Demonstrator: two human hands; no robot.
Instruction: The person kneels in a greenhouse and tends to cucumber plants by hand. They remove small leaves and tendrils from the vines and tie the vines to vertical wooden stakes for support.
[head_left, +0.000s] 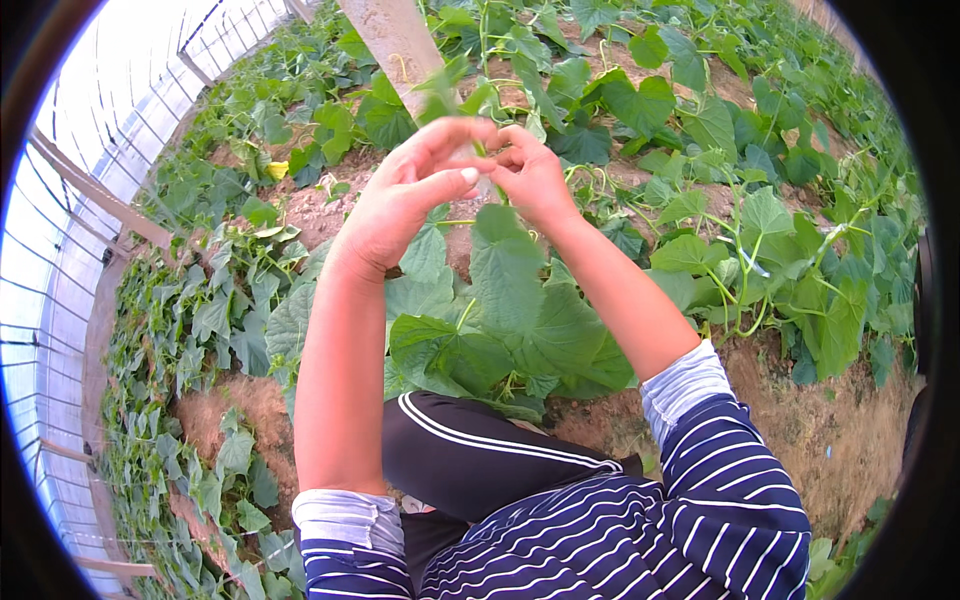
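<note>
Both my hands are raised in front of me, meeting around the upright stem of a cucumber-like vine (501, 196). My left hand (409, 187) has its thumb and fingers curled in around the stem from the left. From the right, the fingertips of my right hand (531, 176) are pinched close to the left ones at the same stem. Something pale and translucent shows between the hands, too blurred to name. Above the fingers the vine's leafy tip (442, 90) is smeared by motion. A broad leaf (506, 259) hangs just below my hands.
A pale post (394, 45) slants down behind my left hand. Leafy vines spread over bare soil (810, 427) on all sides; one vine at right bears a white strip (752, 264). My bent knee (487, 450) is close below. Greenhouse film (56, 300) with ribs curves along the left.
</note>
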